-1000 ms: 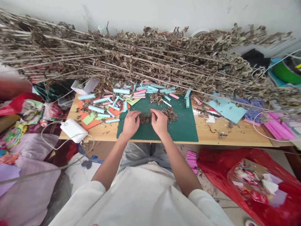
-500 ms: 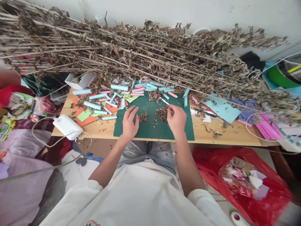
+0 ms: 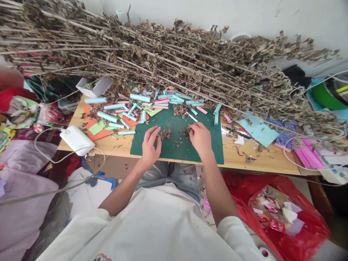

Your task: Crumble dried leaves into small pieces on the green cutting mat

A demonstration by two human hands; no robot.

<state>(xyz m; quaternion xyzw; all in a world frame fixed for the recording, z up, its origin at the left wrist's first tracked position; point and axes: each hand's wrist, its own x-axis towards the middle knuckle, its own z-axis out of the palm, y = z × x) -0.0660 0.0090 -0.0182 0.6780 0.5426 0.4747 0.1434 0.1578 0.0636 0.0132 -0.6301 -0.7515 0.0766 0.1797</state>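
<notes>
On the green cutting mat lie two small heaps of crumbled dried leaves. My left hand rests at the mat's left part with its fingers apart, just beside the left heap. Over the right heap of dried leaves is my right hand, its fingers curled down and closed on leaf bits, hiding much of that heap. A third leaf clump sits at the mat's back edge, with a thin white stick near it.
Long dried leafy stalks lie across the back. Blue paper rolls and pink paper rolls are scattered before them. A white power bank with a cable is left; a black pen is right. A red bag holds scraps below.
My right hand has moved left, from the right side of the heap to over it. My left hand stays nearly in place beside its heap. The view has shifted slightly.
</notes>
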